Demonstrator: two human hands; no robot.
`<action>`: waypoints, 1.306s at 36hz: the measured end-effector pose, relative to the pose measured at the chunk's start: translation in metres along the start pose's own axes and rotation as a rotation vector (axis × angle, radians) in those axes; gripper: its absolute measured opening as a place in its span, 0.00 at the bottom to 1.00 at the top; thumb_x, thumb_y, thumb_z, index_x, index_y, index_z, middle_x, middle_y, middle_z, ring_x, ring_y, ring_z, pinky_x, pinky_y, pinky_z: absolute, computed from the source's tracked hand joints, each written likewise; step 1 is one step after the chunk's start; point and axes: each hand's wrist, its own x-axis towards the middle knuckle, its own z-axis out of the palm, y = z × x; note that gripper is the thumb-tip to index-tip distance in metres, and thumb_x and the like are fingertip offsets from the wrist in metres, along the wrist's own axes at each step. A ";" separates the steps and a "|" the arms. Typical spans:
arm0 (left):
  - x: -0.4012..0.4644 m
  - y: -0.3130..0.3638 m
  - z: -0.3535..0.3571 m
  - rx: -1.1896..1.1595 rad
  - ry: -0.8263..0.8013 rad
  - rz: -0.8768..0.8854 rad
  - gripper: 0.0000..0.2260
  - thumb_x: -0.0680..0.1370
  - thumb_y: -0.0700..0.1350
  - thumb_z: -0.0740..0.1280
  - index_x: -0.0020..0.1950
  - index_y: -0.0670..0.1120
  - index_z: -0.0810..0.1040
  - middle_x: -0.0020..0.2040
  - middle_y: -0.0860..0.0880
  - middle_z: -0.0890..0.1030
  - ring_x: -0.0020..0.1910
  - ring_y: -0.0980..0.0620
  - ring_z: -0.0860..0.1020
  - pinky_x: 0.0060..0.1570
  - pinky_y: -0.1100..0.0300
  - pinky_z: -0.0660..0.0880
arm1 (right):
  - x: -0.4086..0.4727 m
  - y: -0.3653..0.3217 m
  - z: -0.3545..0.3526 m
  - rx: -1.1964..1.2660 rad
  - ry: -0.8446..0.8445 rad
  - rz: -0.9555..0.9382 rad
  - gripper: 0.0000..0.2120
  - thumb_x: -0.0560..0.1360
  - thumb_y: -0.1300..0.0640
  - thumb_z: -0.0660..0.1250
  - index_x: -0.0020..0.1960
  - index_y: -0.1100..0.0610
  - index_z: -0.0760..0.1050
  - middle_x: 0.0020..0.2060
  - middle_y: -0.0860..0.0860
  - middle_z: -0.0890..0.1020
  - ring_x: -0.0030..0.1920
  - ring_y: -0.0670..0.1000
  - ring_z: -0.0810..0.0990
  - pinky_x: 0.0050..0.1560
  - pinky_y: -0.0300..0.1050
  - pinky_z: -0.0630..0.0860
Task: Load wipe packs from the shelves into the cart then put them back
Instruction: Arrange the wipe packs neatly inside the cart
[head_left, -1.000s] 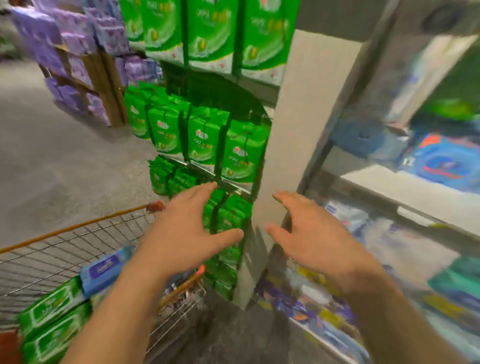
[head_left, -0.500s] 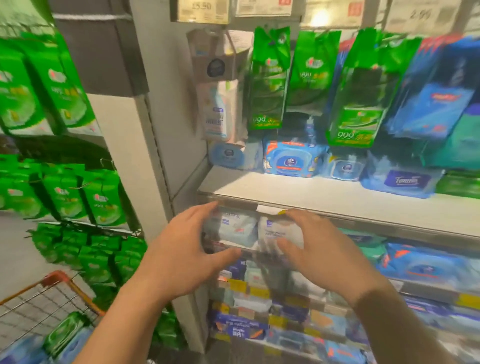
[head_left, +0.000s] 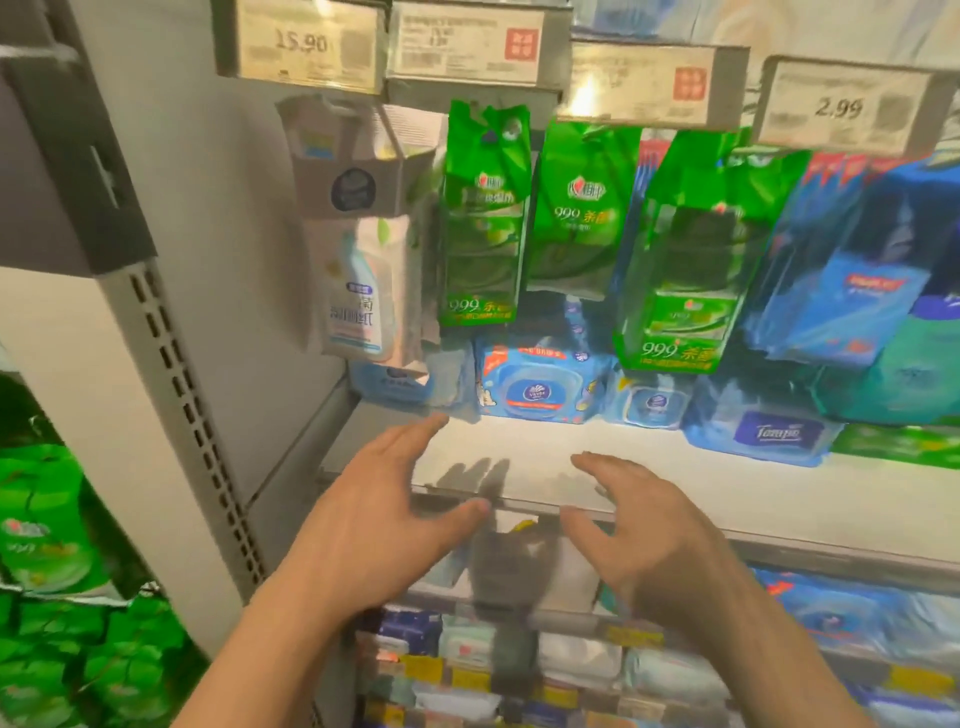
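Reading the tags, we see 15.90 at far left and 2.99 at far right. Three green packs hang marked 999; a blue pack stands far back on the shelf, whose near strip lies bare. Left hand and right hand hover there, fingers released, grasping nothing.

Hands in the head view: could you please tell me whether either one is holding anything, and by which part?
Nothing is held. The left hand and right hand are both open and empty, fingers spread above the front of the white shelf.
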 end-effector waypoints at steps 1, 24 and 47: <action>0.007 -0.002 0.000 -0.030 0.000 0.003 0.37 0.72 0.64 0.73 0.78 0.61 0.63 0.70 0.67 0.67 0.71 0.65 0.67 0.67 0.65 0.65 | 0.008 -0.004 -0.002 0.010 0.005 -0.003 0.28 0.80 0.42 0.63 0.78 0.46 0.64 0.76 0.41 0.68 0.72 0.43 0.69 0.73 0.39 0.61; 0.113 -0.015 0.020 -0.536 -0.012 -0.113 0.50 0.64 0.76 0.66 0.81 0.63 0.53 0.79 0.68 0.59 0.75 0.71 0.60 0.79 0.56 0.58 | 0.149 -0.030 0.007 0.246 0.145 0.004 0.32 0.78 0.45 0.67 0.79 0.52 0.63 0.76 0.47 0.68 0.75 0.45 0.64 0.70 0.32 0.55; 0.216 0.020 0.035 -0.850 0.366 -0.511 0.32 0.65 0.71 0.63 0.57 0.50 0.83 0.54 0.51 0.85 0.57 0.48 0.82 0.63 0.42 0.76 | 0.226 -0.053 0.011 1.003 0.089 0.056 0.12 0.74 0.42 0.74 0.46 0.51 0.84 0.43 0.47 0.87 0.50 0.50 0.85 0.56 0.49 0.80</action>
